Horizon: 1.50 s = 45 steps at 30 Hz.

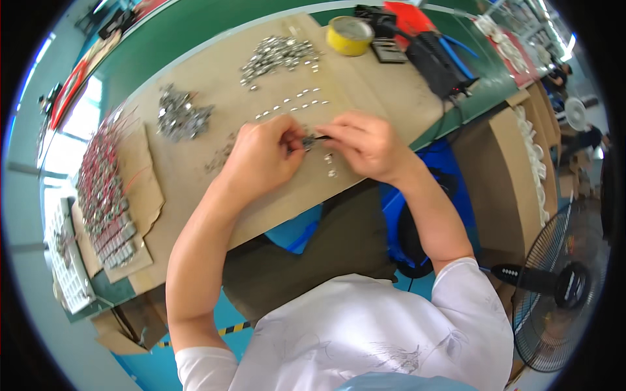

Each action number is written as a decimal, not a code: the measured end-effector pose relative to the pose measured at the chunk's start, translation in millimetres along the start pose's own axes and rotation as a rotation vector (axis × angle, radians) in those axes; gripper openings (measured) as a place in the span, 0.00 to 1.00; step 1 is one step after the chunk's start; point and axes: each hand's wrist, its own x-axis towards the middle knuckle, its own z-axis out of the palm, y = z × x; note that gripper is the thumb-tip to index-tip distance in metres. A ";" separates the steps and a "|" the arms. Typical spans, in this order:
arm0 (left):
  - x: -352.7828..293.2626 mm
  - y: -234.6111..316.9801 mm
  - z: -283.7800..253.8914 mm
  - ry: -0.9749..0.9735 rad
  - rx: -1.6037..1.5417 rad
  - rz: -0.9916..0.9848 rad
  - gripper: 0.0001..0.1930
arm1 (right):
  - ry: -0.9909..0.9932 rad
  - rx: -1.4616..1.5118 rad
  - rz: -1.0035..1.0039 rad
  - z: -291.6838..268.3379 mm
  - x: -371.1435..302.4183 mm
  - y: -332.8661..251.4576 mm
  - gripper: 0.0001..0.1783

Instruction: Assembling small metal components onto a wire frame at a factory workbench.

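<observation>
My left hand (266, 153) is closed above the brown board (254, 225), thumb and index finger pinched together over something too small to make out. Facing it, my right hand (370, 144) grips a thin dark tool (323, 137) whose tip points at the left fingertips. Small silver parts (309, 141) lie between the two hands. A few shiny pieces (331, 167) rest just below the right fingers. Beyond the hands, small silver pieces (293, 101) form two rows. Scattered tiny bits (220, 156) lie left of my left wrist.
Heaps of metal parts (277, 57) and flat silver pieces (182, 116) sit farther back. Red-wired silver components (103, 202) cover the left side. A yellow tape roll (349, 45), a black device (435, 64) and blue-handled pliers (460, 53) stand back right. A fan (554, 287) is right.
</observation>
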 end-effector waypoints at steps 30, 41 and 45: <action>-3.0 -12.7 -0.8 0.001 0.037 0.061 0.10 | -0.004 -0.042 -0.058 14.6 1.3 2.8 0.12; -3.1 -11.9 -1.5 0.003 0.038 0.042 0.09 | -0.020 -0.020 -0.033 13.9 3.5 1.2 0.12; -3.3 -7.3 -2.9 0.003 0.026 0.052 0.09 | -0.019 -0.024 -0.026 14.3 2.5 1.2 0.13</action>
